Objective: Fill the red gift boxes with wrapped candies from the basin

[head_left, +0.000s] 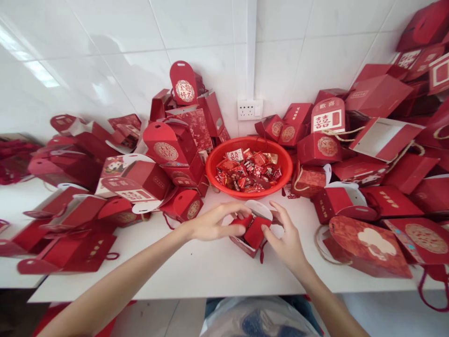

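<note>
A small red gift box stands on the white table before me. Its top is unfolded, with a rounded white-backed flap raised at the far side and a dark red cord hanging at the near side. From the left, my left hand reaches over the box, thumb on the red side flap and fingers bent behind it. My right hand grips the opposite side, its thumb on the near flap and its fingers curled round the back. The inside of the box is mostly covered.
Behind the box sits a red plastic basket of wrapped candies. Piles of red gift boxes flank it, left and right, some with rope handles. A socket is on the tiled wall. The table's front edge is near my body.
</note>
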Tool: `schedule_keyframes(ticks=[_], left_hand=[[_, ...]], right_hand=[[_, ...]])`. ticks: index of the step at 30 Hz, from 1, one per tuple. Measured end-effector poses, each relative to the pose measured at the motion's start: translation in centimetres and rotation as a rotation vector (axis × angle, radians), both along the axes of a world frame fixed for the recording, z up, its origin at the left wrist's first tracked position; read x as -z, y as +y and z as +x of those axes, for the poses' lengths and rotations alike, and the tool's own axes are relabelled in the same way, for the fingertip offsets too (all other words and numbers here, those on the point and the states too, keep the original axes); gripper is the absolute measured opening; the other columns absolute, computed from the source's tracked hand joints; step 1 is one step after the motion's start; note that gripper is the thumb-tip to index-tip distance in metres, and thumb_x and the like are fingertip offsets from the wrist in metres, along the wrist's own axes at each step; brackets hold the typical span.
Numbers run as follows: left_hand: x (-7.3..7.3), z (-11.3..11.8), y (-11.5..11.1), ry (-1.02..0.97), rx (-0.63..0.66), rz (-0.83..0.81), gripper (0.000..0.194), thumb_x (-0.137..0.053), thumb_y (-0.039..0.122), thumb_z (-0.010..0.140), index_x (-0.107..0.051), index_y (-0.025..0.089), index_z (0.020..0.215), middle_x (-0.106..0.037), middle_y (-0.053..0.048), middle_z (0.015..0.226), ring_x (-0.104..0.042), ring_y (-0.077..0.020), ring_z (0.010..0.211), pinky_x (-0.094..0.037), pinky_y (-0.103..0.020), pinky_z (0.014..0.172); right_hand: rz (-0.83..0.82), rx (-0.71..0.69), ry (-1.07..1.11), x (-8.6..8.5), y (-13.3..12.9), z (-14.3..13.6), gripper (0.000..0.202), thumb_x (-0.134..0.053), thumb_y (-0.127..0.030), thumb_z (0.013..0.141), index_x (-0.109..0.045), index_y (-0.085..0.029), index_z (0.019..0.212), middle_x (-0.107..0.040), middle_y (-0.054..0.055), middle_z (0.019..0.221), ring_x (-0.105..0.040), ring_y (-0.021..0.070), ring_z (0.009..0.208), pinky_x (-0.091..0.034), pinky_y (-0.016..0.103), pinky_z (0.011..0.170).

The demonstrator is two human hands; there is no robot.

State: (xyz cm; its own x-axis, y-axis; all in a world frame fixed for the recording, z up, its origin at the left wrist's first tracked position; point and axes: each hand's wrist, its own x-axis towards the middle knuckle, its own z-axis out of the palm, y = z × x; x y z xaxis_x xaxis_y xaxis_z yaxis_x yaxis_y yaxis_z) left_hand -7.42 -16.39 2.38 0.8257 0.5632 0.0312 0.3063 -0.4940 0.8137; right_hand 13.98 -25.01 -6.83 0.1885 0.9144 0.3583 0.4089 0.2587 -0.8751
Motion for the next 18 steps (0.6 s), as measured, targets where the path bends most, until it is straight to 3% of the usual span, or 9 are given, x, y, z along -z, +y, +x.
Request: schedule_keyframes(ticks=[3, 6, 10, 13, 18], left_hand=[[0.7, -1.5, -0.6, -0.048, 0.046, 0.012, 0.046, -0.074, 0.027, 0.082, -0.064, 0.019, 0.126, -0.068, -0.012, 0.131, -0.064, -0.0243, 0.117, -0.049, -0.040, 0.106], [2.9, -1.4, -1.1, -0.120, -0.119, 0.058, 0.039, -0.074, 0.031, 0.085, -0.065, 0.019, 0.122, -0.070, -0.012, 0.124, -0.066, -0.0231, 0.110, -0.052, -0.041, 0.102], [5.5, 0.0, -1.3, -0.227, -0.273, 0.186, 0.051, -0.076, 0.036, 0.084, -0.060, 0.020, 0.130, -0.066, -0.013, 0.125, -0.066, -0.0230, 0.109, -0.056, -0.042, 0.098], [5.9, 0.6, -1.1, -0.241, -0.257, 0.262, 0.054, -0.077, 0.035, 0.084, -0.059, 0.020, 0.133, -0.062, -0.015, 0.131, -0.062, -0.0249, 0.119, -0.053, -0.044, 0.103], [6.0, 0.6, -1.4, -0.192, -0.204, 0.231, 0.032, -0.072, 0.030, 0.089, -0.070, 0.019, 0.119, -0.057, -0.016, 0.140, -0.058, -0.0265, 0.131, -0.047, -0.045, 0.112]], right_hand=[[0.018, -0.092, 0.024, 0.0, 0.3, 0.0, 0.038, -0.058, -0.025, 0.090, -0.061, -0.021, 0.127, -0.073, 0.010, 0.123, -0.070, 0.0242, 0.111, -0.057, 0.041, 0.098], [0.053, -0.118, 0.023, 0.0, 0.3, 0.1, 0.030, -0.056, -0.026, 0.093, -0.068, -0.022, 0.120, -0.075, 0.010, 0.119, -0.071, 0.0244, 0.110, -0.057, 0.041, 0.098], [0.080, -0.175, -0.039, 0.0, 0.1, 0.7, 0.028, -0.058, -0.031, 0.096, -0.073, -0.023, 0.119, -0.075, 0.011, 0.119, -0.071, 0.0246, 0.112, -0.057, 0.044, 0.100], [0.073, -0.203, -0.090, 0.0, -0.1, 1.3, 0.029, -0.060, -0.036, 0.097, -0.075, -0.023, 0.118, -0.074, 0.012, 0.124, -0.070, 0.0256, 0.116, -0.056, 0.045, 0.103], [0.067, -0.218, -0.170, 0.0, -0.1, 1.6, 0.031, -0.059, -0.036, 0.098, -0.075, -0.025, 0.121, -0.073, 0.012, 0.127, -0.069, 0.0264, 0.119, -0.054, 0.048, 0.106]])
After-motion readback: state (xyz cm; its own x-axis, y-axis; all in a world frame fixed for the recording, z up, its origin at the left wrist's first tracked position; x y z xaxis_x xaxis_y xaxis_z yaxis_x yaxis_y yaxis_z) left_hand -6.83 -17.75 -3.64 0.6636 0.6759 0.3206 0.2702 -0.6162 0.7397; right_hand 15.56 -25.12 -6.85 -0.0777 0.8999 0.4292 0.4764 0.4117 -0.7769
